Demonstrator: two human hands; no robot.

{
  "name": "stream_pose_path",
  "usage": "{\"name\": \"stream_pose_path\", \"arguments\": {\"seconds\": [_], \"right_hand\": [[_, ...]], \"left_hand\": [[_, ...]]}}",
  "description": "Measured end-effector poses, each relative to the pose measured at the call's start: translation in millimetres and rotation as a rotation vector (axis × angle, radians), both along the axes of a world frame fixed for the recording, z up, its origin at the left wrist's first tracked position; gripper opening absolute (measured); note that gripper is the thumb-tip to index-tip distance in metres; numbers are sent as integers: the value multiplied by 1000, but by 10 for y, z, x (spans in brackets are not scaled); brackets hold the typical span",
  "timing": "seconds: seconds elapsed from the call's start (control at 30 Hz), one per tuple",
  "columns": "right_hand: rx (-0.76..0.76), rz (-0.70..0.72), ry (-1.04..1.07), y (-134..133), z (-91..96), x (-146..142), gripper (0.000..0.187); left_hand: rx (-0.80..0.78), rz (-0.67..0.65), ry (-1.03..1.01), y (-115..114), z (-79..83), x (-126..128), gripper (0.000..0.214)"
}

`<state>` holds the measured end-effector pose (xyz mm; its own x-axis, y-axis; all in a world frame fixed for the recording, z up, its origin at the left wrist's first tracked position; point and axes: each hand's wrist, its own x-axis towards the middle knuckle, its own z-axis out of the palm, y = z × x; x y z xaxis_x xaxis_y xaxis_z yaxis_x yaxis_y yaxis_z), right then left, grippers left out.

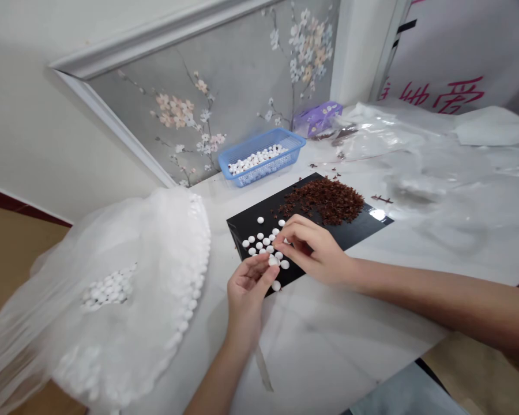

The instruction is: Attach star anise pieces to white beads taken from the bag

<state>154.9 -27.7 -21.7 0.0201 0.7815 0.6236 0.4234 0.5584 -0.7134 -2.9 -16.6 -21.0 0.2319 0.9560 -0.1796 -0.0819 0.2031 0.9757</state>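
Note:
My left hand [249, 285] pinches a small white ball [274, 261] between thumb and fingertips. My right hand [311, 248] is closed in a pinch just above and to the right of it; whatever sits between those fingertips is too small or hidden to name. Under both hands lies a black sheet [300, 279], with several loose white balls [259, 245] scattered on its near left part. Farther back on the sheet is a heap of small, dark reddish-brown, star-like pieces [335, 199].
A blue plastic basket [263, 178] of white balls stands against the floral panel [242, 75]. At left, a large white bag [155, 253] bulges with more balls. Clear plastic wrapping [436, 155] and a purple packet [320, 118] lie at the back right of the white table [328, 340].

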Motion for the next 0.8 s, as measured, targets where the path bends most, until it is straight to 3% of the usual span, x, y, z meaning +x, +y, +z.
{"name": "stream_pose_path", "arguments": {"seconds": [0.27, 0.8], "right_hand": [[45, -48, -16, 26, 22, 45, 5], [49, -18, -58, 18, -4, 35, 4]], "left_hand": [[331, 8, 198, -70, 40, -7, 17], [429, 64, 259, -60, 6, -13, 12]]}}
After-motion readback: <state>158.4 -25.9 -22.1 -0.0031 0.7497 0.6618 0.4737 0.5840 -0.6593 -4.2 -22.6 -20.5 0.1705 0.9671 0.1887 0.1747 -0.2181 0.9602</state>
